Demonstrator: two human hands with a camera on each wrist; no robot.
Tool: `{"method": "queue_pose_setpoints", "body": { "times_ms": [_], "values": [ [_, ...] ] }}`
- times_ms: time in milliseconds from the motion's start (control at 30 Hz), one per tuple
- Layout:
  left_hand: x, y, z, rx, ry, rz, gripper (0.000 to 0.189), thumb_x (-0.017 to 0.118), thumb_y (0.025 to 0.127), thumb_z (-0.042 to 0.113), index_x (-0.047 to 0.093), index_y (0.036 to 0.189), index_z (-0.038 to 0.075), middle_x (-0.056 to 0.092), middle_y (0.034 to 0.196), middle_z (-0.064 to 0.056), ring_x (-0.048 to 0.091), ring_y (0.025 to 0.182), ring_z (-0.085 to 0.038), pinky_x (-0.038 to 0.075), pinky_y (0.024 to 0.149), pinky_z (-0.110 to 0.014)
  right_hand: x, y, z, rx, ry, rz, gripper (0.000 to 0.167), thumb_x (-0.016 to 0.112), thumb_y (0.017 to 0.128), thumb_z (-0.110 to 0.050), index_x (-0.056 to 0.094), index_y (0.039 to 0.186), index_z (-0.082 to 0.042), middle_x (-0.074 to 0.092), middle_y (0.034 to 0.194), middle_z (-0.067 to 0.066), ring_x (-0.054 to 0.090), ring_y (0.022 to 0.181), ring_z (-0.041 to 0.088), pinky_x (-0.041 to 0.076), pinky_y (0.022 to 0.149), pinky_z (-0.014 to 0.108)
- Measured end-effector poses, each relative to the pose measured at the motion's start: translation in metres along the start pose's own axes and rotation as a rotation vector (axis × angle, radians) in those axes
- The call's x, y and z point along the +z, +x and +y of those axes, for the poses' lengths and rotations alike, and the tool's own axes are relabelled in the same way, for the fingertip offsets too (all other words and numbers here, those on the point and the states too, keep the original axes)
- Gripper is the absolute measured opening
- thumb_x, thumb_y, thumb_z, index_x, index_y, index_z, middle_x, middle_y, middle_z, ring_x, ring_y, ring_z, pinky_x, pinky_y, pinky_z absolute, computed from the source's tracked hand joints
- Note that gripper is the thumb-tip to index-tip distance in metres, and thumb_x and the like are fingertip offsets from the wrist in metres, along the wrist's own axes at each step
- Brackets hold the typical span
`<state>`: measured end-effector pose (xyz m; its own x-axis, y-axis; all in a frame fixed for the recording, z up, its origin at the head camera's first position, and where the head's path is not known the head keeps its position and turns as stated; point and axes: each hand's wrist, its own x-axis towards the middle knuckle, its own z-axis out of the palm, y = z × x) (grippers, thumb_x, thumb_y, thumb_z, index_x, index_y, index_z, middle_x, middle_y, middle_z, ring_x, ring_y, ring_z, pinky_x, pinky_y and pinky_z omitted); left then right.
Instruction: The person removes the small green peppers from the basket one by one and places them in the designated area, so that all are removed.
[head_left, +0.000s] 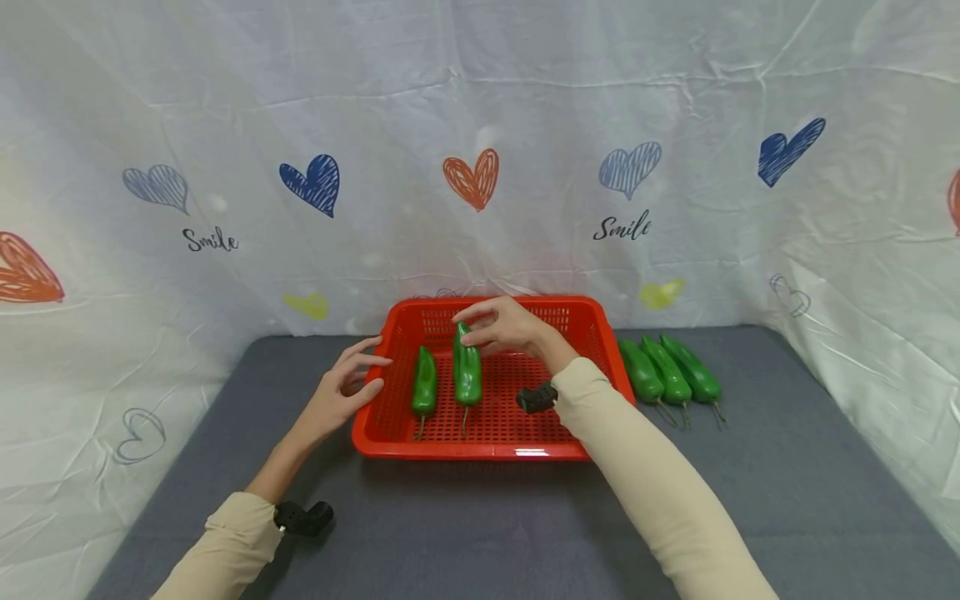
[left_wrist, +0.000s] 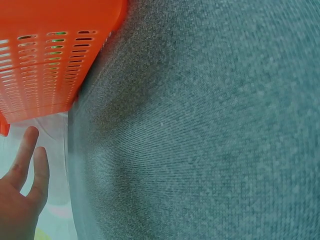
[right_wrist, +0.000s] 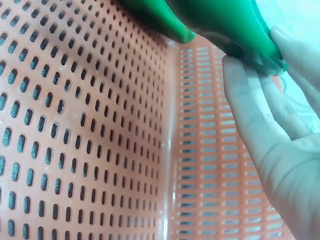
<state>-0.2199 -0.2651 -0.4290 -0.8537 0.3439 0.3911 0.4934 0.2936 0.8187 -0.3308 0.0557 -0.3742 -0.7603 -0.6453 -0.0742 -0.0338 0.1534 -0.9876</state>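
Note:
Over the red plastic basket [head_left: 517, 451], my right hand [head_left: 504, 327] pinches a green pepper [head_left: 468, 375] near its pointed far end, its stem toward me. In the right wrist view, thumb and fingertips lie on either side of that pepper's tip. Another green pepper [head_left: 424, 385] lies on the basket floor to its left. My left hand [head_left: 343, 387] is at the basket's left rim, fingers extended and spread along it. Three more green peppers [head_left: 670, 372] lie side by side on the table, right of the basket.
A dark grey cloth [head_left: 480, 533] covers the table. Behind it hangs a pale sheet [head_left: 390, 100] printed with hearts and the word Smile. Slots perforate the basket's walls and floor. Both wrists carry small black cameras.

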Motion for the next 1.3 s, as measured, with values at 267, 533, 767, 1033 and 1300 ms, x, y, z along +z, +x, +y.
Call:
{"method": "queue_pose_setpoints", "body": {
  "times_ms": [267,533,767,1033,1300],
  "values": [
    [0.000,0.000,-0.001,0.018,0.004,-0.014,0.032,0.060,0.100,-0.004,0.060,0.132,-0.003,0.028,0.160,-0.015,0.060,0.112,-0.042,0.054,0.086,-0.030,0.000,-0.005,-0.010,0.011,0.022,0.025,0.046,0.074,0.093,0.000,0.061,0.137,0.004,0.072,0.112,0.015,0.070,0.098,0.027,0.049,0.094,0.058],
    [0.000,0.001,-0.001,0.004,0.000,-0.005,0.033,0.061,0.099,-0.003,0.061,0.132,0.000,0.030,0.159,-0.011,0.061,0.113,-0.040,0.054,0.087,-0.030,-0.003,-0.008,-0.014,0.013,0.054,0.048,0.048,0.075,0.092,0.000,0.060,0.138,0.005,0.069,0.118,0.016,0.069,0.099,0.027,0.053,0.089,0.052],
    [0.000,0.001,-0.001,0.004,-0.003,0.003,0.033,0.062,0.099,-0.003,0.062,0.131,0.001,0.030,0.159,-0.011,0.061,0.113,-0.040,0.054,0.088,-0.029,-0.009,-0.017,-0.022,-0.005,0.056,0.056,0.049,0.074,0.092,0.000,0.059,0.138,0.006,0.058,0.133,0.018,0.067,0.102,0.030,0.056,0.085,0.046],
    [0.000,0.000,0.002,0.022,-0.001,-0.007,0.033,0.061,0.099,-0.004,0.060,0.132,-0.001,0.028,0.160,-0.015,0.060,0.113,-0.043,0.054,0.087,-0.029,-0.022,-0.031,-0.031,-0.017,0.063,0.079,0.046,0.075,0.092,-0.001,0.063,0.136,-0.001,0.047,0.149,0.018,0.064,0.111,0.033,0.054,0.089,0.049],
    [0.001,0.000,0.001,0.039,0.000,0.003,0.033,0.060,0.098,-0.006,0.060,0.131,-0.003,0.029,0.159,-0.017,0.061,0.111,-0.046,0.054,0.085,-0.027,-0.032,-0.042,-0.038,-0.039,0.076,0.105,0.050,0.074,0.092,0.000,0.059,0.139,0.004,0.048,0.148,0.019,0.062,0.115,0.033,0.053,0.091,0.052]
  ]
}}
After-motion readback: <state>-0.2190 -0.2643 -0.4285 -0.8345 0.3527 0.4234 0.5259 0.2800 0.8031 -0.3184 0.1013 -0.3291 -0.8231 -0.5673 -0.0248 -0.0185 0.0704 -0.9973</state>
